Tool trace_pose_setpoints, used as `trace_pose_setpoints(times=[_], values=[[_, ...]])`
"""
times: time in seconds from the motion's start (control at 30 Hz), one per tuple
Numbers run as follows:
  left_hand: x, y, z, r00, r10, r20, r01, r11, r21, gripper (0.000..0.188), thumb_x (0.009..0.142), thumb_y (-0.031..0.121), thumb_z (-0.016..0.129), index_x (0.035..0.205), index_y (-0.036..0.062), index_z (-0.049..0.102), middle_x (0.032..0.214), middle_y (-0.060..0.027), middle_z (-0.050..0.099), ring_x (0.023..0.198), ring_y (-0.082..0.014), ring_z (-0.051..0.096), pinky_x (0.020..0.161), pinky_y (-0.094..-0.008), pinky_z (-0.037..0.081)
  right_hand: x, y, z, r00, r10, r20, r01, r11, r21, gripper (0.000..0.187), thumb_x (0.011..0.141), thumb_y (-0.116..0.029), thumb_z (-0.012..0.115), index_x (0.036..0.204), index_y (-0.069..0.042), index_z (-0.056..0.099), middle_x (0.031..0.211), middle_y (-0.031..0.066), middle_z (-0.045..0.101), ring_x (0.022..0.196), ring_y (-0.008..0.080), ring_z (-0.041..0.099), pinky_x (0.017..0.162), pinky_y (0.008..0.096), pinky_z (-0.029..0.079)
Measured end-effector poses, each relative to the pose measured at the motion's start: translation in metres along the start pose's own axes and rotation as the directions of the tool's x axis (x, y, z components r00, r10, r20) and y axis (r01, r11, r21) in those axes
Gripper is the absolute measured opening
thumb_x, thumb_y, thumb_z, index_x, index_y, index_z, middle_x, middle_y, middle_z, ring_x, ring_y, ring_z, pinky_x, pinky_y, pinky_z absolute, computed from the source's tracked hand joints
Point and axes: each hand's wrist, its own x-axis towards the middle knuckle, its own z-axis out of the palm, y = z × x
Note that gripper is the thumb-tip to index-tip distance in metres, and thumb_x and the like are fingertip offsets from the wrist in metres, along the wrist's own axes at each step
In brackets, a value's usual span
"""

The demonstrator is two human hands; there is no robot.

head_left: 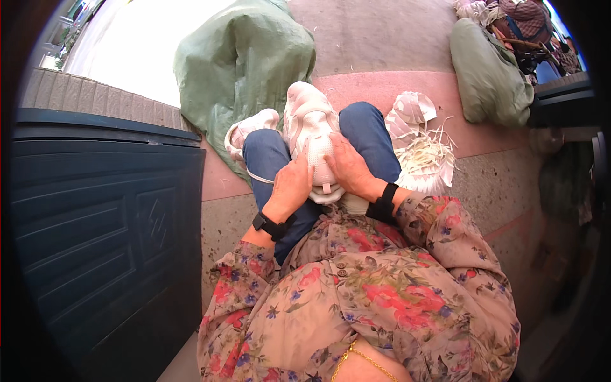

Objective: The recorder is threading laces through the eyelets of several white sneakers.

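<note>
A pale pinkish-white sneaker point(313, 121) lies lengthwise on my lap between my knees, its toe pointing away from me. My left hand point(291, 184) grips its left side near the heel end, fingers bent against the mesh. Across from it, my right hand point(350, 167) holds the other side, with its fingers resting on the upper. The undersides of both hands' grips are hidden. A second pale sneaker point(252, 131) is beyond my left knee, by the green sack. A thin white cord point(259, 177) crosses my left thigh.
A large green sack point(245, 57) stands ahead. Right of my knee lie white shoe-like pieces point(410, 114) and a heap of pale strips point(425, 156). Another green sack point(487, 73) sits at far right, beside a cluttered pile point(525, 28). A dark panelled door point(95, 235) stands at left.
</note>
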Motion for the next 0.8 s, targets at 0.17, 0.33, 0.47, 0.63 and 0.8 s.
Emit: trace_pose_setpoints(times=[0.17,0.33,0.47,0.63,0.8], values=[[-0.007,0.001,-0.003,1.0,-0.005,0.018,0.007,0.998,-0.066,0.031,0.082,0.016,0.053,0.103,-0.0055,0.047,0.079,-0.0264,0.058,0.075,-0.0411,0.058,0.067,-0.0473,0.046,0.005,-0.007,-0.016,0.988,0.047,0.146,-0.07,0.985,0.156,0.051,0.084,-0.016,0.051,0.123,0.009,0.031,0.122,0.0299,0.039,0.116,0.0412,0.038,0.099,0.0409,0.032],[-0.007,0.009,-0.027,0.994,0.112,0.008,-0.112,0.992,-0.062,0.024,0.082,0.014,0.053,0.1,-0.0015,0.054,0.088,-0.0185,0.058,0.083,-0.0376,0.056,0.072,-0.0434,0.045,0.007,-0.009,-0.058,0.962,0.033,0.269,-0.069,0.989,0.127,0.036,0.085,-0.016,0.049,0.114,0.005,0.047,0.109,0.0245,0.053,0.101,0.0372,0.052,0.085,0.0395,0.043],[0.027,0.01,-0.025,0.957,0.2,-0.208,-0.191,0.98,0.063,0.016,0.08,0.013,0.055,0.09,0.0025,0.061,0.083,-0.0136,0.058,0.082,-0.0306,0.054,0.071,-0.0402,0.045,-0.004,0.003,-0.082,0.991,0.069,0.116,-0.096,0.965,0.243,0.024,0.085,-0.014,0.051,0.1,0.004,0.057,0.096,0.0201,0.059,0.089,0.0348,0.057,0.075,0.0368,0.046],[0.046,0.018,-0.008,0.921,0.387,-0.038,-0.363,0.891,0.272,0.014,0.076,0.014,0.058,0.087,0.0064,0.062,0.087,-0.0115,0.055,0.087,-0.0302,0.052,0.07,-0.0364,0.048,-0.027,0.009,-0.096,0.972,0.224,0.07,-0.235,0.93,0.284,0.021,0.083,-0.011,0.054,0.099,0.003,0.058,0.091,0.0189,0.06,0.086,0.0321,0.059,0.074,0.0344,0.047],[0.052,0.021,-0.021,0.89,0.437,0.129,-0.455,0.844,0.285,0.014,0.077,0.013,0.059,0.089,0.0054,0.061,0.085,-0.0101,0.052,0.086,-0.0287,0.049,0.072,-0.0362,0.044,-0.045,0.02,-0.1,0.987,0.138,0.079,-0.153,0.96,0.236,0.015,0.08,-0.009,0.057,0.09,0.0,0.062,0.08,0.0142,0.06,0.078,0.0293,0.058,0.07,0.0338,0.047]])
